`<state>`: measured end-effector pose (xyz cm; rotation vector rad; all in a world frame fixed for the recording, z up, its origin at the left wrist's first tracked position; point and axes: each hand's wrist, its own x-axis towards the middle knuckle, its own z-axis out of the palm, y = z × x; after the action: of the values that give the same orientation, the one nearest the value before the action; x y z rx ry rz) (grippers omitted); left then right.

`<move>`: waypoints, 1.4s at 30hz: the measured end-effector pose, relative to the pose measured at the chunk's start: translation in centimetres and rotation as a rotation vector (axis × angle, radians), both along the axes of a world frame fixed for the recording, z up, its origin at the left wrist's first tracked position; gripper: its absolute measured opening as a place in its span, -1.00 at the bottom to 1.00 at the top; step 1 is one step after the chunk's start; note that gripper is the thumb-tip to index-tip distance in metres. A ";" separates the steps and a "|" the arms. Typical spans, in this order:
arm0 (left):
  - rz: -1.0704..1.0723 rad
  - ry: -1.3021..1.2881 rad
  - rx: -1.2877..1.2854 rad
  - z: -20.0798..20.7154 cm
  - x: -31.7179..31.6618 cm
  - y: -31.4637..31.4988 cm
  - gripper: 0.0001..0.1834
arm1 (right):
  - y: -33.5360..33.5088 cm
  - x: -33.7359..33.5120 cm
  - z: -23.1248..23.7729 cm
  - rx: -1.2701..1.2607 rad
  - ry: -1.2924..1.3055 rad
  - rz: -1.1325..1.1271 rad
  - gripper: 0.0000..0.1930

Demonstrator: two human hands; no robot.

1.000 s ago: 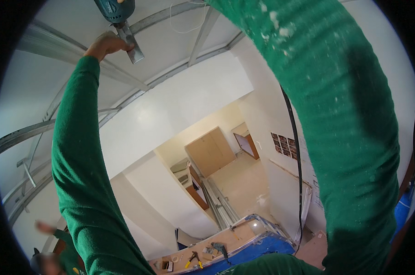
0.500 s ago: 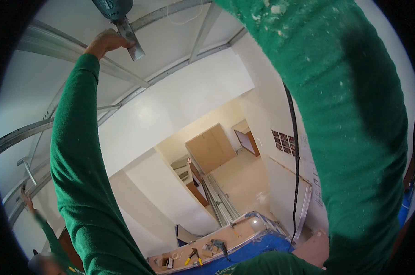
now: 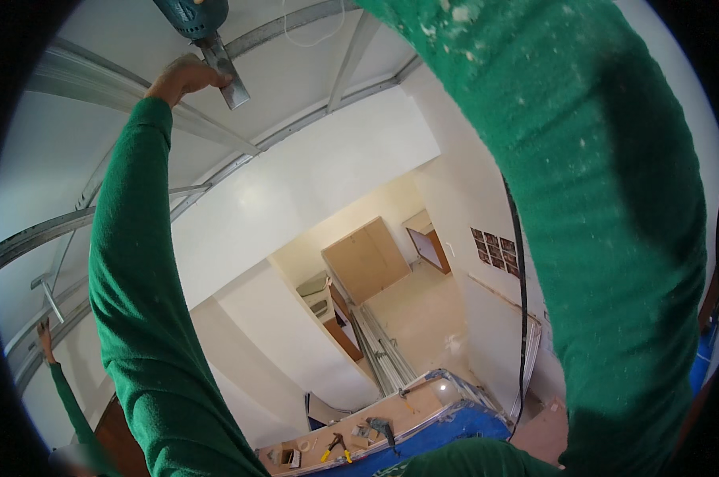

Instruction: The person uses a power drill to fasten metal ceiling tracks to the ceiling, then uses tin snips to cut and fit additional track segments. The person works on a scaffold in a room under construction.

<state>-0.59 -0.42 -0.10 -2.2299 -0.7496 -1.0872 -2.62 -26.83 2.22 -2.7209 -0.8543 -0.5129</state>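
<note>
Overhead, my left hand (image 3: 186, 78) is closed on a short flat metal piece (image 3: 234, 86), held against the ceiling's metal framing (image 3: 292, 24). Directly above, the nose of a teal power drill (image 3: 193, 14) meets the upper end of that piece. The drill's rear is cut off by the top edge. My right arm (image 3: 614, 199), in a dusty green sleeve, arches up the right side. Its hand lies beyond the top of the picture, so its grip is hidden.
Below is a work platform (image 3: 340, 439) with yellow-handled pliers (image 3: 337, 450), another drill (image 3: 382, 429) and a hammer (image 3: 407, 400). A black cable (image 3: 523, 318) hangs beside my right arm. Metal profiles (image 3: 382, 350) lie on the floor. At lower left, a co-worker's raised hand (image 3: 45, 338) nears the framing.
My left hand, the metal piece and the drill keep almost the same place. The black cable has swung slightly right. The co-worker's head has dropped lower and their raised arm has shifted slightly.
</note>
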 end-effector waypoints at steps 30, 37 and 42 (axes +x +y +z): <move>0.013 0.007 0.028 1.4 0.0 2.1 -0.23 | -3.9 6.1 -8.8 0.362 -0.802 0.526 -0.67; -0.043 0.024 -0.005 1.6 0.1 2.3 -0.24 | -3.5 6.9 -10.0 0.406 -0.823 0.555 -0.67; 0.039 -0.012 -0.035 1.2 0.5 1.3 -0.27 | -4.2 6.8 -10.3 0.385 -0.828 0.603 -0.68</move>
<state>-0.14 0.89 1.11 -2.2307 -0.8196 -1.0773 4.13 -30.98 -8.10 -1.7267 -1.4817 -1.4894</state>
